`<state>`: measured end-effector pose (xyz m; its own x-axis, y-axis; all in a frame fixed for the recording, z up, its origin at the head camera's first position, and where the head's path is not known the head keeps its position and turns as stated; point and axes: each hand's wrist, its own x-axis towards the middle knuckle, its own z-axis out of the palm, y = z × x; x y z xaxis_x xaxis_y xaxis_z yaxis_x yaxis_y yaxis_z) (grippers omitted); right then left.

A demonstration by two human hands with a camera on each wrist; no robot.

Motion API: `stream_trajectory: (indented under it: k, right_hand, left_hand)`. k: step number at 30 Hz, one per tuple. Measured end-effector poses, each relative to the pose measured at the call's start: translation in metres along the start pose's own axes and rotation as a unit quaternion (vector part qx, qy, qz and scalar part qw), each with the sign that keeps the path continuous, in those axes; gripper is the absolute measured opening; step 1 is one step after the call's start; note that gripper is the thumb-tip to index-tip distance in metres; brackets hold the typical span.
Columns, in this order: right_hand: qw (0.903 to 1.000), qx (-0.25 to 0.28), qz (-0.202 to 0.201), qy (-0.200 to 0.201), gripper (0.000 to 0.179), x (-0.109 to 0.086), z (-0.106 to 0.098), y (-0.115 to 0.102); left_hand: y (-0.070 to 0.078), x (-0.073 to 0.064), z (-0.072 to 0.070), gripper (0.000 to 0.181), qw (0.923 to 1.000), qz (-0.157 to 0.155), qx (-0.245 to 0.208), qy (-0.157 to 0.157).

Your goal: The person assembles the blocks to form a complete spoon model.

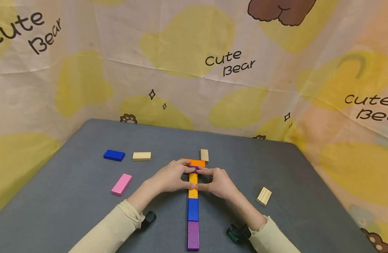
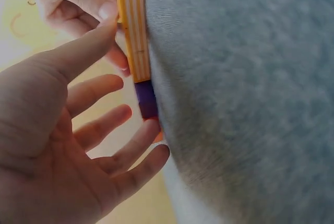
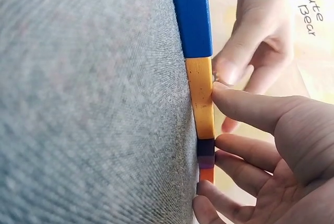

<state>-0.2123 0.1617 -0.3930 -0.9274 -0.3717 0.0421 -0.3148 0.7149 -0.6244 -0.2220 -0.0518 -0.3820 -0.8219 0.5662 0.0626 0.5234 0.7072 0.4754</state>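
Observation:
A straight row of flat blocks runs away from me on the grey table (image 1: 162, 137). Nearest is a purple block (image 1: 193, 235), then a blue block (image 1: 193, 209), a yellow-orange block (image 1: 193, 194) and a dark purple block (image 1: 195, 171), partly covered by fingers. An orange block (image 1: 196, 163) lies crosswise at the far end. From the left, my left hand (image 1: 170, 177) touches the row, its thumb at the yellow-orange block and fingertips by the purple and orange ones. My right hand (image 1: 222, 182) mirrors it from the right, thumb tips almost meeting. Both hands' fingers are extended.
Left of the row lie a blue block (image 1: 114, 155), a plain wooden block (image 1: 141, 156) and a pink block (image 1: 121, 184). Another wooden block (image 1: 204, 155) sits just behind the orange one. Farther right is a wooden block (image 1: 264, 196). A printed cloth (image 1: 181, 42) hangs behind the table.

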Motion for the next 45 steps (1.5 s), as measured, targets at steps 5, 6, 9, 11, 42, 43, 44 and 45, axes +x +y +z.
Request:
stream_trajectory:
  k: [5,6,9,11,42,43,44,45]
  right_hand:
    - [0.9998,-0.008,0.016,0.0,0.056,0.0,-0.003,-0.002]
    - [0.9998,-0.01,0.019,0.0,0.056,0.0,-0.003,-0.003]
    - [0.9995,-0.017,0.027,-0.004,0.056,-0.001,-0.003,-0.003]
    - [0.9993,-0.017,0.031,-0.007,0.056,-0.001,-0.003,-0.002]
    - [0.9993,0.002,0.033,-0.016,0.056,0.0,0.002,-0.005]
    - [0.9992,0.001,0.035,-0.017,0.056,0.0,0.002,-0.005]
    - [0.9991,-0.001,0.038,-0.018,0.056,0.0,0.003,-0.005]
    - [0.999,-0.002,0.04,-0.02,0.056,0.0,0.003,-0.006]
  left_hand:
    - [-0.001,-0.011,-0.017,0.062,0.9999,0.002,-0.01,-0.005]
    - [-0.003,-0.016,-0.023,0.062,0.9999,0.004,-0.013,-0.007]
    - [-0.019,-0.035,-0.042,0.061,0.9997,0.019,-0.015,-0.009]
    - [-0.035,-0.052,-0.055,0.061,0.9993,0.031,-0.02,0.003]
    - [-0.134,-0.133,-0.077,0.074,0.9976,-0.025,-0.063,0.016]
    - [-0.134,-0.134,-0.077,0.074,0.9973,-0.029,-0.065,0.017]
    - [-0.135,-0.134,-0.076,0.074,0.9972,-0.031,-0.066,0.015]
    - [-0.135,-0.135,-0.075,0.073,0.997,-0.034,-0.067,0.015]
